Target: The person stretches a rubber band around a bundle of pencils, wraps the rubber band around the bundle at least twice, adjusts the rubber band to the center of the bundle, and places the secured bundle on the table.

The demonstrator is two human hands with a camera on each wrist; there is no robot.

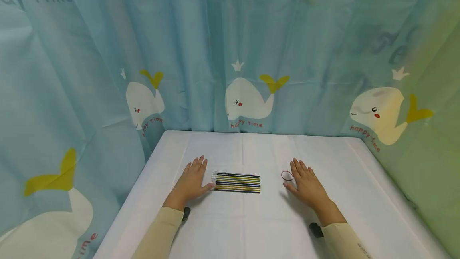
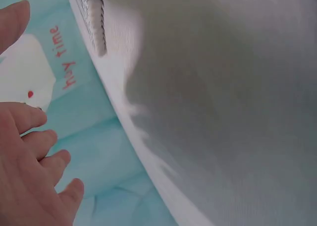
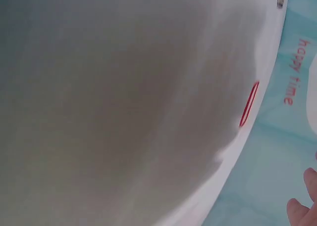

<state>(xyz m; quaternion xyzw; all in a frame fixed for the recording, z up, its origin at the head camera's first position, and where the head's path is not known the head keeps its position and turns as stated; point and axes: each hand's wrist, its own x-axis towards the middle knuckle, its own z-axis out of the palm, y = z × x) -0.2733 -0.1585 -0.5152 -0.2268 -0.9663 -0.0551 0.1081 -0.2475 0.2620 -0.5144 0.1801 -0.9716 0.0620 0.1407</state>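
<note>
Several thin pencil-like sticks (image 1: 237, 183), dark, blue and yellow with pale left ends, lie side by side in a flat row. My left hand (image 1: 192, 181) is just left of them, fingers spread, its thumb tip near their pale ends; whether it touches them I cannot tell. In the left wrist view the ends of the sticks (image 2: 94, 20) show at the top, and the left hand (image 2: 29, 171) at the left. A thin red loop like a rubber band (image 1: 282, 176) lies beside my right hand (image 1: 307, 185), whose fingers are extended and hold nothing. The right wrist view shows the red loop (image 3: 249, 104) edge-on.
A white cloth-covered table (image 1: 244, 227) bears the sticks and the loop. Behind it and at both sides hangs a blue-green curtain (image 1: 201, 51) with printed whales. Dark wrist devices (image 1: 316, 230) sit below both wrists.
</note>
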